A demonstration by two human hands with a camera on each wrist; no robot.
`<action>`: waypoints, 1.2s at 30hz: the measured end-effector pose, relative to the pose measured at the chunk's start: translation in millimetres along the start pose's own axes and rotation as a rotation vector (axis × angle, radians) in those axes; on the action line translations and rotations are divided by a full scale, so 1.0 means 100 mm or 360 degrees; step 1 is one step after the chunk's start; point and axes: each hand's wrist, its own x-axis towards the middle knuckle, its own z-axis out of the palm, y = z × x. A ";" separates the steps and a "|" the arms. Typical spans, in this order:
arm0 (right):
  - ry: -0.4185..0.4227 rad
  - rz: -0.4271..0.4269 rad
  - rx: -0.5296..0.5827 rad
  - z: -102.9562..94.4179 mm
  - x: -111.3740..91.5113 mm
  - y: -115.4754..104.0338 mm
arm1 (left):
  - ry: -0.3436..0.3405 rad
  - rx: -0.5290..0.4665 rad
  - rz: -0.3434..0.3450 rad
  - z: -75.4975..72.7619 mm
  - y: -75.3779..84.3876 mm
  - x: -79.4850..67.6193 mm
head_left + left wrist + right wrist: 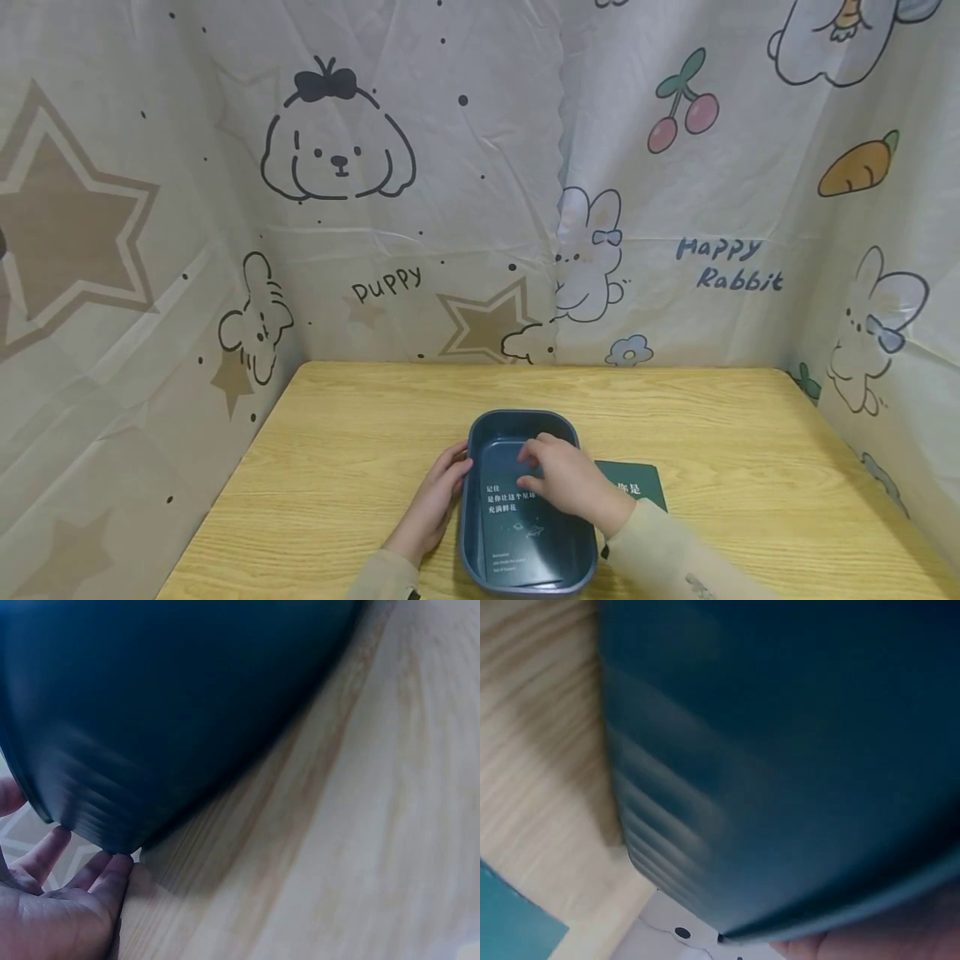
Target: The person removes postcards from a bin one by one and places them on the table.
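A dark blue-green rectangular tray with rounded corners stands on the table. Inside it lies a dark green booklet or card with white printed text. My left hand touches the tray's left outer wall, thumb near the rim; in the left wrist view its fingertips rest against the low end of the wall. Over the tray's right half is my right hand, fingers loosely bent, thumb and forefinger apart with nothing between them. It hides part of the booklet. The right wrist view is mostly tray wall.
Right of the tray, a second dark green booklet with white text lies on the wooden table, partly behind my right forearm. A printed cloth curtain with cartoon animals surrounds the table at the back and sides.
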 end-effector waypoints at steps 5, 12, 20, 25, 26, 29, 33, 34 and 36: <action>-0.0088 -0.0018 -0.0090 0.07 0.03 0.00 | -0.0003 0.0005 -0.0014 0.00 0.00 0.00; -0.0173 0.0023 -0.0213 0.13 0.06 0.00 | -0.0008 0.0007 -0.0012 0.00 0.01 -0.01; -0.0211 0.0050 -0.0279 0.15 0.08 0.00 | 0.0002 -0.0001 -0.0006 0.00 0.02 -0.01; -0.0222 0.0039 -0.0329 0.18 0.08 0.01 | 0.0006 -0.0007 -0.0010 0.00 0.02 -0.01; -0.0224 0.0039 -0.0338 0.18 0.08 0.01 | 0.0007 -0.0007 -0.0010 0.00 0.02 -0.01; -0.0231 0.0047 -0.0359 0.19 0.07 0.00 | 0.0013 -0.0007 -0.0014 0.00 0.02 -0.01; -0.0235 0.0060 -0.0380 0.19 0.06 -0.01 | 0.0019 -0.0002 -0.0019 0.01 0.02 -0.01; -0.0233 0.0062 -0.0384 0.19 0.06 -0.01 | 0.0019 -0.0002 -0.0019 0.01 0.02 -0.01; -0.0228 0.0063 -0.0389 0.19 0.05 -0.01 | 0.0018 -0.0002 -0.0019 0.01 0.01 -0.01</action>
